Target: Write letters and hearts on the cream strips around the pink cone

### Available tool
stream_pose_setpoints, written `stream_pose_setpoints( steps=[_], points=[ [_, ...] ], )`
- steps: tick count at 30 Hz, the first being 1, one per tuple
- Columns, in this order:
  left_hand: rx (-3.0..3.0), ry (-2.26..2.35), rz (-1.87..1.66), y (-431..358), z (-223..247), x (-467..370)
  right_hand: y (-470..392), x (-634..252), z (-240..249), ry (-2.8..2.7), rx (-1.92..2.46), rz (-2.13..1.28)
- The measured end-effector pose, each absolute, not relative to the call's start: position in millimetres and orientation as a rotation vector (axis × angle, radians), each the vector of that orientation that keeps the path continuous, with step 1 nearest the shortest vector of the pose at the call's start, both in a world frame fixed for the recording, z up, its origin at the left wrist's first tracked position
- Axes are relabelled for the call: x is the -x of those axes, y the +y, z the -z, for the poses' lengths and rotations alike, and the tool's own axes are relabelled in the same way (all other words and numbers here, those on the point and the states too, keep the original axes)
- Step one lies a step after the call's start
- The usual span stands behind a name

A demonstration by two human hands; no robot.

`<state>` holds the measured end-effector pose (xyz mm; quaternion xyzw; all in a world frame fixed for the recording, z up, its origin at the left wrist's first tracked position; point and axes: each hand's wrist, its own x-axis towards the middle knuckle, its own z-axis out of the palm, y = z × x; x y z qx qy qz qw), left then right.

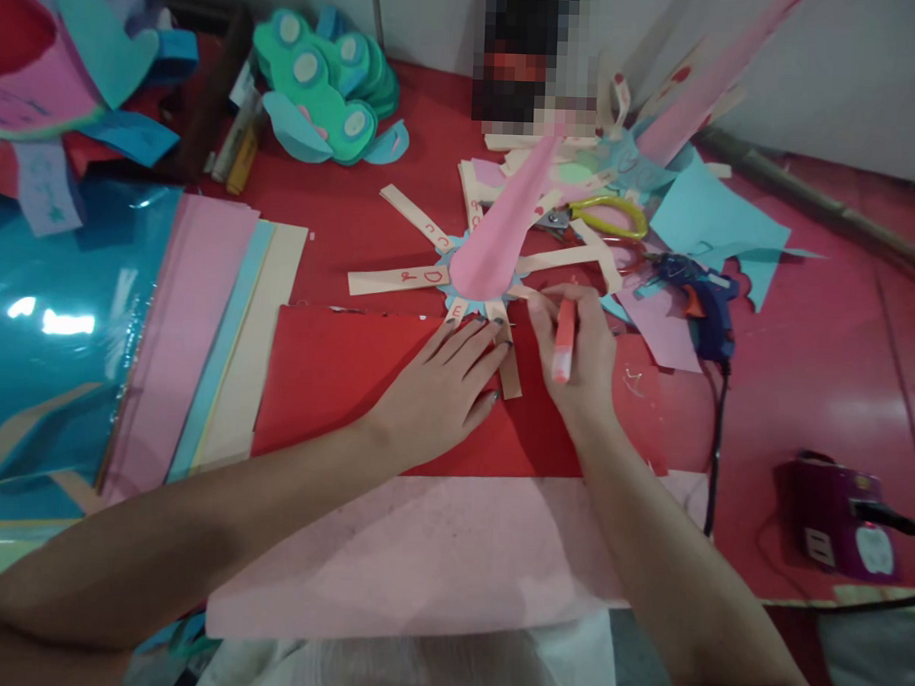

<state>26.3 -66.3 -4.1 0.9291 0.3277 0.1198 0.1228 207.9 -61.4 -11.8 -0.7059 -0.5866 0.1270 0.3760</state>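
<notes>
Pink sheet (420, 557): lower centre of the frame, partly beneath a red sheet (336, 379).
Left hand (445, 383): centre; grasping nothing, fingers spread flat over the lower paper strips (396, 281).
Right hand (593, 358): right of centre, clasping an orange marker (564, 345) beside a strip.
Pink cone (498, 234): centre, above the hands, standing amid the radiating strips, some lettered in red.
Likely faults: a strip could shift or bend if the left fingers lift; fresh ink, if wet, could smear under the right hand; a knock could tilt the cone.
Counts: two hands, one marker, at least seven strips around this cone; one glue gun (718, 317), right; one yellow-handled tool (619, 215), upper right; a second cone (699, 86), farther off.
</notes>
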Motion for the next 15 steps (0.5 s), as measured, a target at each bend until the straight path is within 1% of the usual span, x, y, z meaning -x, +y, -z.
stream_pose_setpoints(
  steps=[4,15],
  points=[
    [-2.728,0.957,-0.359,-66.2,5.1,-26.8,-61.4,-207.6,11.7,-1.407,1.643,-0.339],
    [-2.726,0.990,-0.430,-67.7,0.2,-26.1,-58.2,-207.8,12.4,-1.326,1.514,-0.463]
  ],
)
